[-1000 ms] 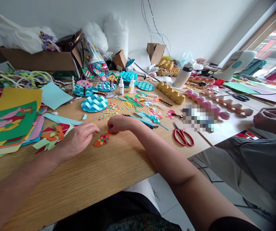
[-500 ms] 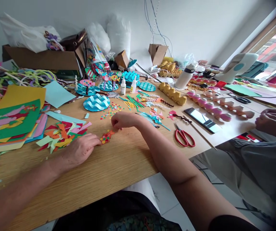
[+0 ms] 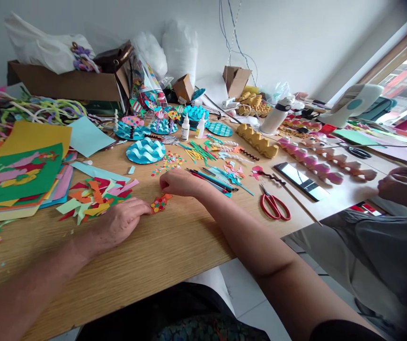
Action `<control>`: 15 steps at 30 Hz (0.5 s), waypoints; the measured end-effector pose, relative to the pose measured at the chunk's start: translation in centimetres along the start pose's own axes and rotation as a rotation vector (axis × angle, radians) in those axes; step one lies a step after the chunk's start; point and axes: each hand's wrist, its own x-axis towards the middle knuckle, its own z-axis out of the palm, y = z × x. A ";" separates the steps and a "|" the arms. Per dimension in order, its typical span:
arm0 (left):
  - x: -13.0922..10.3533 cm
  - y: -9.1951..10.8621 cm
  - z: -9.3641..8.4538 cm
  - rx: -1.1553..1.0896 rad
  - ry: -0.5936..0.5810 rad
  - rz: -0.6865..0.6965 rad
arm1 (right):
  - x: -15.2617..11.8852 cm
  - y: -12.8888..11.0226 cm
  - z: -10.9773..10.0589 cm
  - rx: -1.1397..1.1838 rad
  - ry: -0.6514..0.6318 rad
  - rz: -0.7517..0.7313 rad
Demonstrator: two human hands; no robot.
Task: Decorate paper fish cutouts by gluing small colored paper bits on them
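Note:
A small orange paper cutout with red, yellow and green dots (image 3: 159, 203) lies on the wooden table (image 3: 175, 246). My left hand (image 3: 125, 220) rests on the table with its fingers together, the fingertips at the cutout's left end. Curled over the cutout's upper right end is my right hand (image 3: 178, 183), its fingers bent down in a pinch; what lies between them is hidden. Small coloured paper dots (image 3: 170, 162) are scattered just beyond my right hand. Several pencils (image 3: 210, 180) lie right beside it.
Paper scraps (image 3: 97, 196) lie beyond my left hand, stacked coloured sheets (image 3: 22, 175) at the left. Red-handled scissors (image 3: 274, 206) and a phone (image 3: 301, 181) lie to the right. Two glue bottles (image 3: 185, 128) stand behind. Another person's hands (image 3: 404, 184) are at the right edge.
My right hand has shifted slightly towards the cutout, uncovering the pencils beside it. My left hand stays at the cutout's left end. The whole view has moved slightly.

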 end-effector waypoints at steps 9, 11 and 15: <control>0.2 0.5 -0.2 0.018 0.060 0.018 | -0.4 -1.1 -0.4 -0.080 -0.050 0.026; 0.2 0.4 -0.1 0.019 0.074 0.013 | -0.4 -1.1 -0.5 -0.062 -0.061 0.026; 0.2 0.4 -0.2 0.002 0.094 -0.015 | -0.4 -1.0 -0.6 -0.019 -0.063 0.021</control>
